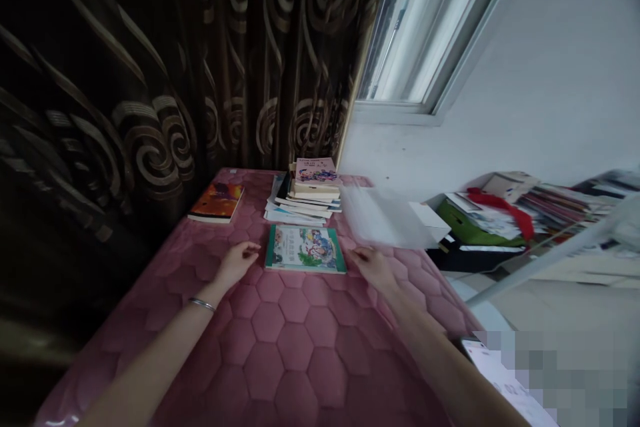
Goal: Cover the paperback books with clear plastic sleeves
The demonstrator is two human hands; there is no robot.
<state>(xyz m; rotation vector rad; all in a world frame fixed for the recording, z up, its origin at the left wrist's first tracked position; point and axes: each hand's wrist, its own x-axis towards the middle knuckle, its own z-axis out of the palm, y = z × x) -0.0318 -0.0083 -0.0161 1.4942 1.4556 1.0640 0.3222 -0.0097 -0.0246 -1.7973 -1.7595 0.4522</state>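
Observation:
A picture book (305, 248) with a green border and an illustrated white cover lies flat on the pink quilted bed cover (280, 340). My left hand (239, 263) is just off the book's left edge, loosely curled, with a gap between thumb and fingers and nothing in it. It wears a silver bangle (202, 304) on the wrist. On the other side, my right hand (371, 266) is close to the book's right edge with bent fingers. Whether its fingertips touch the edge I cannot tell. No object shows in it.
Behind the book stands a stack of books and papers (315, 190). An orange-covered book (217, 202) lies at the back left. A pale blurred sheet-like thing (387, 217) is at the right, beside a green box of papers (475, 224). A phone (500, 374) is at lower right; dark curtains (165, 94) hang left.

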